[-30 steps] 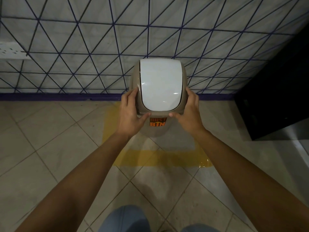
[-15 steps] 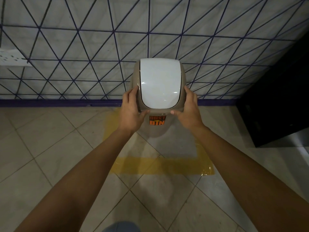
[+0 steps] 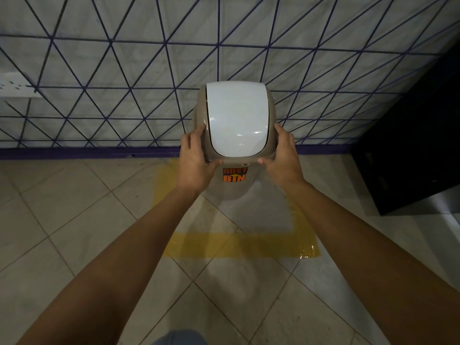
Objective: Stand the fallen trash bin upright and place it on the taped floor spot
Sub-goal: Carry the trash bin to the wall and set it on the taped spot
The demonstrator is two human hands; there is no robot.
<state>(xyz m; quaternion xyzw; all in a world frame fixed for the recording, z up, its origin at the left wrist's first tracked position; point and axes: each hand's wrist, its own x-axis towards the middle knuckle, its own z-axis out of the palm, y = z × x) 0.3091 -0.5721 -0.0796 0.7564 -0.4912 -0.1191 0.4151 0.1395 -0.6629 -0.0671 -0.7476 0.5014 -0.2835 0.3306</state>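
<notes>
A beige trash bin (image 3: 234,190) with a white swing lid (image 3: 236,118) and an orange "DUST BIN" sticker stands upright inside the yellow taped floor spot (image 3: 239,247), close to the wall. My left hand (image 3: 193,163) grips the left side of the bin's top. My right hand (image 3: 283,158) grips the right side, thumbs along the front rim. Whether the bin's base touches the floor is hidden by the bin's own body.
A wall with a blue triangle pattern (image 3: 124,70) rises just behind the bin, with a purple skirting (image 3: 74,153) at its foot. A black cabinet (image 3: 410,145) stands at the right. A white socket strip (image 3: 15,85) is mounted on the wall at far left. The floor is beige tile.
The bin has shifted slightly farther from me toward the wall, sitting deeper in the taped square. Both hands keep the same grip on its top.
</notes>
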